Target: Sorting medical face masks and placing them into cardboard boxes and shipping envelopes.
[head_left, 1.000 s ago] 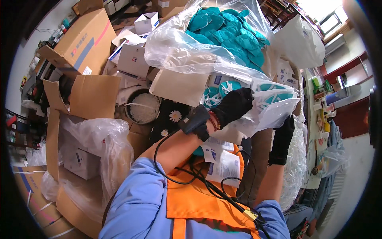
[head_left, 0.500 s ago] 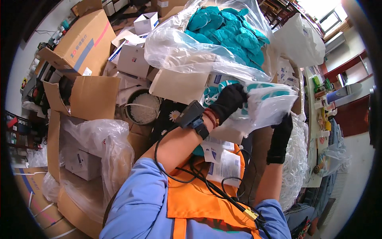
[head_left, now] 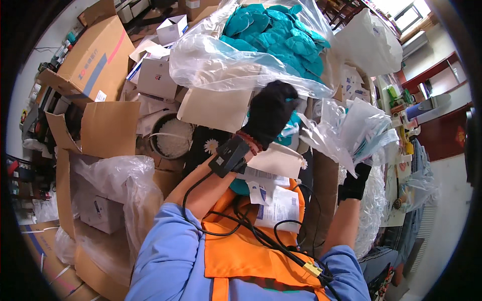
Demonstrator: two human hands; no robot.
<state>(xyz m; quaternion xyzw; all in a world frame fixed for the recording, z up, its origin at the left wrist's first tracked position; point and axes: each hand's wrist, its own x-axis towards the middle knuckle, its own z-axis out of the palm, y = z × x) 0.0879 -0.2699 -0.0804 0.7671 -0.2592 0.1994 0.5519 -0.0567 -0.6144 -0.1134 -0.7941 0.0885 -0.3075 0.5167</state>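
My right hand (head_left: 355, 181), in a black glove, is closed around the lower end of several clear plastic bags (head_left: 369, 128). Their loose ends fan out above it, with some teal showing among them. My left hand (head_left: 273, 110), also black-gloved, is over a few teal pieces with white straps (head_left: 288, 131), which look like folded face masks. The back of that hand is toward me and hides its fingers. Beyond it, a heap of similar teal pieces (head_left: 278, 37) fills a large clear plastic liner (head_left: 211, 65).
Printed paper slips (head_left: 278, 205) lie on my orange apron (head_left: 241, 251). An open cardboard box (head_left: 108, 128) with a plastic liner stands at left, near a bucket of whitish granules (head_left: 173, 136). Small white boxes (head_left: 156, 78) pile behind. Crumpled clear plastic (head_left: 369, 228) lies at right.
My left hand has come away from the plastic bags and moved left over the teal pieces. The bags in my right hand have swung right and spread apart.
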